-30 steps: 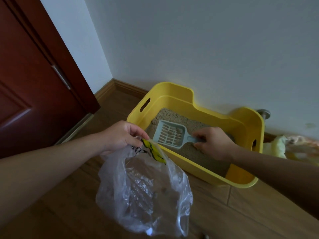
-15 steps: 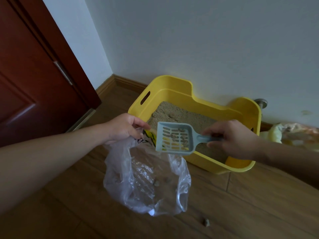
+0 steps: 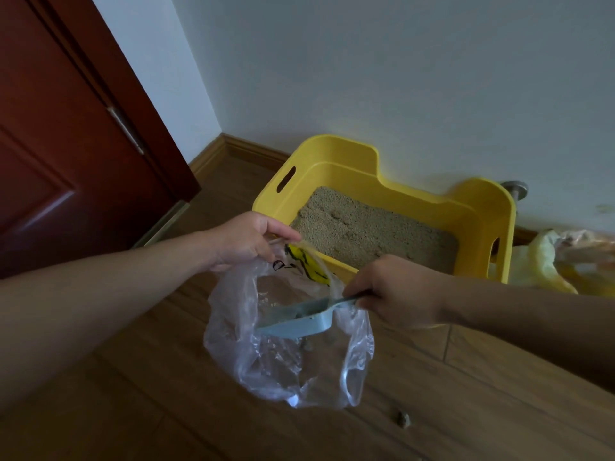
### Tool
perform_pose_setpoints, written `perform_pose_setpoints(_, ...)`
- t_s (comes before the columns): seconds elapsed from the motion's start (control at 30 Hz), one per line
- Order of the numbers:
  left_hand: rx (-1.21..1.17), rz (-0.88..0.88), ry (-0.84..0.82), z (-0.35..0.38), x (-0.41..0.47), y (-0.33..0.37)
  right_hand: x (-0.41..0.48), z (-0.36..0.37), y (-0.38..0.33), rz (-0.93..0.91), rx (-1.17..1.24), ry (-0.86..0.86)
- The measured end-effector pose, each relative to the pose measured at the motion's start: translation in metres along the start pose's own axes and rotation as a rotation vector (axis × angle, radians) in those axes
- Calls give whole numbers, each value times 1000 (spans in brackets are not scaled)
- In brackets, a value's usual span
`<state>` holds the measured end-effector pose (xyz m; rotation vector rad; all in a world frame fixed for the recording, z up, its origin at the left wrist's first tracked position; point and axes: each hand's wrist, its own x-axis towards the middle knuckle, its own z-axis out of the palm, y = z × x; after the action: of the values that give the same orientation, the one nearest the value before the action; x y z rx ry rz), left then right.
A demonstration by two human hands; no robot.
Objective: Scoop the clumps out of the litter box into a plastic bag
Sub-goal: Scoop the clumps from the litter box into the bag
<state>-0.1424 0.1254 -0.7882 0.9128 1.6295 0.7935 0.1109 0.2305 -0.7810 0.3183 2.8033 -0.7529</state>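
Left hand pinches the clear plastic bag open by its rim, right hand grips the blue scoop tipped inside it, beside the yellow litter box on the floor.

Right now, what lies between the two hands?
In the head view, the clear plastic bag hangs open between the left hand and the right hand. The pale blue scoop tips inside its mouth, just in front of the yellow litter box.
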Motion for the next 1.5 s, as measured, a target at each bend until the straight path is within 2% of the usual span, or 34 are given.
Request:
perform_pose_setpoints(0.9,26,-19,18,-3,2,-4,12,4,5,-13,83,15)
perform_pose_setpoints(1.1,34,-24,54,-4,1,-3,3,-4,8,15,262,21)
perform_pose_setpoints(1.3,63,-39,62,-5,4,0,-15,-9,22,111,494,118)
perform_pose_setpoints(1.5,-28,-34,82,7,2,8,-30,-18,29,207,447,223)
